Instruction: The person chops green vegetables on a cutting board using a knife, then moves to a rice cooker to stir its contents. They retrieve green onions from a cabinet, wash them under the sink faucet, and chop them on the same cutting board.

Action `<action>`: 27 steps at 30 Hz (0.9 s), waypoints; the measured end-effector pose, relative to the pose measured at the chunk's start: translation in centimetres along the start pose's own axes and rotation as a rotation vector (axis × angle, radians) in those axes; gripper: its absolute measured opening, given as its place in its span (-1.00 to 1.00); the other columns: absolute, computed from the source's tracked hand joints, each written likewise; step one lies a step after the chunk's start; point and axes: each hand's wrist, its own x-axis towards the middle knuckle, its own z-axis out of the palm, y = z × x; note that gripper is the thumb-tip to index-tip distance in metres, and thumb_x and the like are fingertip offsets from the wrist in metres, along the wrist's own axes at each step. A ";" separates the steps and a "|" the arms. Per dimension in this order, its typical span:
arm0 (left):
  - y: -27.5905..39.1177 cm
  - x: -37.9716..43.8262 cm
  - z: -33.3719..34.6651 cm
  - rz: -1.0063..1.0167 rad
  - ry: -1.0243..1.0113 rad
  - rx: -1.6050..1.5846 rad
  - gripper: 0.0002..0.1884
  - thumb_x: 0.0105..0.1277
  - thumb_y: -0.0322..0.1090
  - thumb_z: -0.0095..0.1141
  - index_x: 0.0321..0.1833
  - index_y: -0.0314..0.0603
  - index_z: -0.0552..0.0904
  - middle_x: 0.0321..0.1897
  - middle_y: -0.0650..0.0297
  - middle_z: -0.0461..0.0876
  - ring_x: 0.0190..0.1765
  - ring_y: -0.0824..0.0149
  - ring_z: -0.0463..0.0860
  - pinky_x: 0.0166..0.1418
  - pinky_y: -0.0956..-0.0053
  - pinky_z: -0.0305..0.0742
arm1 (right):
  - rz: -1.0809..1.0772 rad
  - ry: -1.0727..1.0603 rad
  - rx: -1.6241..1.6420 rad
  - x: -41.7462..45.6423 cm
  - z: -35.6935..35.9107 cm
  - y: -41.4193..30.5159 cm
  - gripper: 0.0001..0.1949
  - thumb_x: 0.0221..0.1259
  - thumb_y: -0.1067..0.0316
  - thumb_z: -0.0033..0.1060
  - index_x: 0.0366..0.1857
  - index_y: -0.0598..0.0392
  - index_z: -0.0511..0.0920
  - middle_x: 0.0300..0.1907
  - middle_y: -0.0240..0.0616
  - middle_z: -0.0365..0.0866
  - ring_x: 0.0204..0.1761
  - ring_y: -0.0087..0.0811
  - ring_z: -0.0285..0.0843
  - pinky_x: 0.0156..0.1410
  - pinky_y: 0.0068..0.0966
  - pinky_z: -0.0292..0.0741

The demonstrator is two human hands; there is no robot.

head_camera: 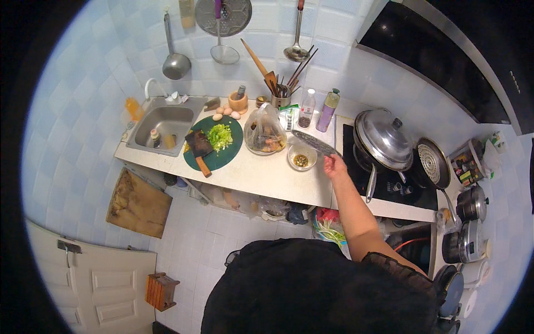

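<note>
My right hand (pixel 335 166) grips the near end of a thin, dark speckled disc (pixel 318 143), perhaps a lid, tilted nearly edge-on above the counter. Just left of it stands a small bowl (pixel 302 163) with dark sauce and bits in the bottom. A knotted clear plastic bag of food (pixel 264 132) rests on a plate beyond the bowl. On a round green cutting board (pixel 234 155) lie chopped green vegetables (pixel 220 137) and a cleaver (pixel 201 146) with a wooden handle. My left hand is out of view.
A covered wok (pixel 386 135) sits on the black cooktop (pixel 392 199), its handle towards me. A frying pan (pixel 436 163) is farther right. Two bottles (pixel 307 109), a utensil holder (pixel 281 101), several eggs (pixel 217 117) and a mortar (pixel 238 102) line the back. At left is a sink (pixel 137 140).
</note>
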 end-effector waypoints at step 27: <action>-2.7 -2.4 2.2 0.056 0.045 0.142 -0.62 0.28 -0.02 -0.03 -0.27 -0.21 0.69 -0.25 -0.01 0.70 -0.12 0.01 0.68 -0.04 0.19 0.58 | -0.009 0.071 -0.396 -0.6 -5.4 5.2 -0.86 0.36 0.30 0.15 -0.28 0.08 0.45 -0.48 -0.22 0.59 -0.61 -0.54 0.46 -0.57 -0.66 0.48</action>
